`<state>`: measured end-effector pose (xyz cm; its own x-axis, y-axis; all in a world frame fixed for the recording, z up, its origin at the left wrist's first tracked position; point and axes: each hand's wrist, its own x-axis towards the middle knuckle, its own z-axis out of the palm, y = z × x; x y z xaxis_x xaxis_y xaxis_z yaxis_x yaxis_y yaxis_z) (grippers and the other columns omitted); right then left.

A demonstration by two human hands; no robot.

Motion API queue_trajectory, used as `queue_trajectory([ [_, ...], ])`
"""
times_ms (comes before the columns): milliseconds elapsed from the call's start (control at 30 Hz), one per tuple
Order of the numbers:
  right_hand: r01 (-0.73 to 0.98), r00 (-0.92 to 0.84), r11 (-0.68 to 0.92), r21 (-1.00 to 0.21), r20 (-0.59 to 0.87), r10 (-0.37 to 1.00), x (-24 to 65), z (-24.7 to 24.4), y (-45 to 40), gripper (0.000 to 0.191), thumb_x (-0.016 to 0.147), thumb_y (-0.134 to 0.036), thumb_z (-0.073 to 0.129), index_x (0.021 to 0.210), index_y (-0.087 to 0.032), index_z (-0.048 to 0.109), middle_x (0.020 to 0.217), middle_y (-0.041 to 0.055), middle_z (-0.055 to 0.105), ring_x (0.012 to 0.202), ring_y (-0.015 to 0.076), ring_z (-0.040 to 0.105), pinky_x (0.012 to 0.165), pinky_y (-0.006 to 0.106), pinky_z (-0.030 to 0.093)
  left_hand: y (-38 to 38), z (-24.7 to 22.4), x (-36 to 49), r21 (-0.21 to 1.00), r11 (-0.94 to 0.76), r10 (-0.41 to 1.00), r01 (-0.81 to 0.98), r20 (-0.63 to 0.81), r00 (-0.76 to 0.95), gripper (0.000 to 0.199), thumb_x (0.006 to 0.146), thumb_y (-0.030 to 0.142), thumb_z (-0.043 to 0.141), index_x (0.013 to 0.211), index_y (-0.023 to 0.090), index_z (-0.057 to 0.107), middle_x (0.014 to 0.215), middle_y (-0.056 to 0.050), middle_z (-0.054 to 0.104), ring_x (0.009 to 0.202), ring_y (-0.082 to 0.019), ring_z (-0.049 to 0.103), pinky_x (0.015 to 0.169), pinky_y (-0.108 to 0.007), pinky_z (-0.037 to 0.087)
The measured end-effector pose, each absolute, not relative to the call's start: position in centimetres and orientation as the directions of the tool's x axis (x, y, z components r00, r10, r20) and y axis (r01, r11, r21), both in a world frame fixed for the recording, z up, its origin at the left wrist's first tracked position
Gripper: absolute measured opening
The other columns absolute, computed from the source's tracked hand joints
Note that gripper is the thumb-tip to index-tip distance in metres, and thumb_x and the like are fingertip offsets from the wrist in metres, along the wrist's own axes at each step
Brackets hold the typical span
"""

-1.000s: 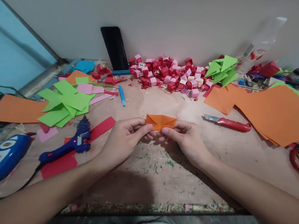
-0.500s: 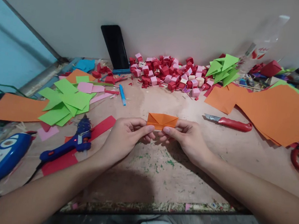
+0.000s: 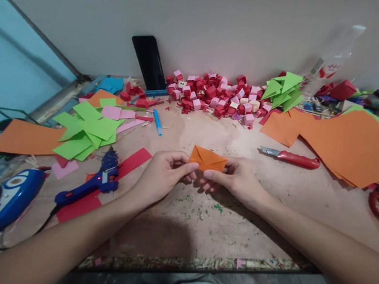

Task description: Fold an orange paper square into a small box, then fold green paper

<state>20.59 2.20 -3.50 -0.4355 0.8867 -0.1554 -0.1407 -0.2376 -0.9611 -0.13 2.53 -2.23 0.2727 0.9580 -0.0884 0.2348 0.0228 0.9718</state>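
A small folded orange paper (image 3: 208, 158) with diagonal creases is held above the middle of the wooden table (image 3: 172, 231). My left hand (image 3: 170, 172) pinches its left side, thumb on the front and fingers behind. On its right side, my right hand (image 3: 235, 177) grips it the same way, the thumb along the lower edge. The two thumb tips are a short way apart. Parts of the fingers behind the paper are hidden.
A blue glue gun (image 3: 103, 175) and green papers (image 3: 92, 126) lie left. Red and pink paper pieces (image 3: 215, 92) are piled behind, beside a leaning phone (image 3: 149, 62). To the right are a red-handled cutter (image 3: 297, 159), orange sheets (image 3: 356, 147) and a bottle (image 3: 333, 62).
The orange paper has tilted, its right side now lower than its left. Its lower strip no longer shows as a straight band. The whole view has shifted slightly.
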Motion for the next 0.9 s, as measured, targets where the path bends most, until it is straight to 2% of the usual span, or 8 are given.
queue_trajectory([
  [167, -0.115, -0.458, -0.184, -0.976, -0.112, 0.882, 20.5, -3.7, 2.1, 0.024, 0.087, -0.044, 0.081, 0.085, -0.02, 0.082, 0.081, 0.0061, 0.08, 0.067, 0.0167, 0.073, 0.065, 0.029, 0.06, 1.8, -2.0, 0.3, 0.964, -0.063, 0.938, 0.257, -0.031, 0.345, 0.018, 0.095, 0.032, 0.071, 0.085, 0.018, 0.077, 0.082, -0.003, 0.077, 0.074, -0.016, 0.07, 0.07, -0.025, 0.053],
  [267, -0.125, -0.474, -0.174, -0.977, -0.095, 0.875, 20.5, -3.9, 2.0, 0.026, 0.088, -0.044, 0.079, 0.087, -0.019, 0.082, 0.082, 0.0064, 0.08, 0.069, 0.0174, 0.074, 0.068, 0.031, 0.062, 1.6, -1.7, 0.4, 0.954, -0.05, 0.926, 0.297, -0.067, 0.371, 0.021, 0.096, 0.037, 0.07, 0.086, 0.02, 0.079, 0.084, -0.003, 0.078, 0.075, -0.017, 0.069, 0.068, -0.025, 0.051],
  [433, -0.101, -0.508, -0.176, -0.979, -0.101, 0.855, 20.7, -3.9, 2.2, 0.026, 0.091, -0.044, 0.077, 0.085, -0.019, 0.081, 0.081, 0.0055, 0.079, 0.067, 0.0153, 0.074, 0.065, 0.027, 0.061, 1.7, -1.7, 0.2, 0.943, -0.013, 0.944, 0.334, -0.099, 0.315, 0.029, 0.094, 0.036, 0.07, 0.07, 0.019, 0.073, 0.067, -0.002, 0.07, 0.062, -0.015, 0.062, 0.058, -0.024, 0.045],
  [533, -0.059, -0.508, -0.203, -0.978, -0.146, 0.849, 21.0, -3.6, 2.6, 0.033, 0.089, -0.048, 0.078, 0.081, -0.017, 0.079, 0.076, 0.0057, 0.079, 0.064, 0.0147, 0.074, 0.059, 0.024, 0.059, 2.0, -1.6, 0.0, 0.943, -0.021, 0.96, 0.333, -0.074, 0.271, 0.032, 0.093, 0.033, 0.071, 0.065, 0.018, 0.07, 0.061, -0.001, 0.067, 0.057, -0.013, 0.059, 0.056, -0.023, 0.045],
  [700, -0.044, -0.485, -0.214, -0.976, -0.166, 0.859, 21.1, -3.1, 3.0, 0.037, 0.084, -0.05, 0.083, 0.082, -0.013, 0.075, 0.073, 0.006, 0.078, 0.049, 0.012, 0.067, 0.043, 0.02, 0.049, 2.9, -2.0, -0.3, 0.957, 0.007, 0.967, 0.289, -0.081, 0.243, 0.03, 0.092, 0.035, 0.073, 0.068, 0.017, 0.071, 0.063, -0.001, 0.07, 0.056, -0.012, 0.062, 0.057, -0.022, 0.048],
  [800, -0.036, -0.49, -0.214, -0.976, -0.17, 0.855, 21.2, -3.1, 3.1, 0.039, 0.087, -0.051, 0.08, 0.085, -0.012, 0.075, 0.078, 0.0085, 0.079, 0.044, 0.01, 0.063, 0.041, 0.02, 0.046, 3.1, -2.3, -0.3, 0.962, 0.023, 0.967, 0.272, -0.091, 0.239, 0.031, 0.091, 0.038, 0.075, 0.069, 0.016, 0.072, 0.063, -0.002, 0.071, 0.056, -0.012, 0.063, 0.058, -0.022, 0.049],
  [900, 0.007, -0.522, -0.19, -0.982, -0.165, 0.837, 21.6, -3.1, 3.2, 0.039, 0.091, -0.051, 0.075, 0.087, -0.013, 0.074, 0.078, 0.0072, 0.078, 0.044, 0.0092, 0.059, 0.043, 0.021, 0.045, 3.0, -2.0, -0.3, 0.961, 0.029, 0.964, 0.273, -0.099, 0.246, 0.033, 0.091, 0.039, 0.074, 0.068, 0.016, 0.071, 0.062, -0.001, 0.07, 0.056, -0.012, 0.062, 0.058, -0.023, 0.049],
])
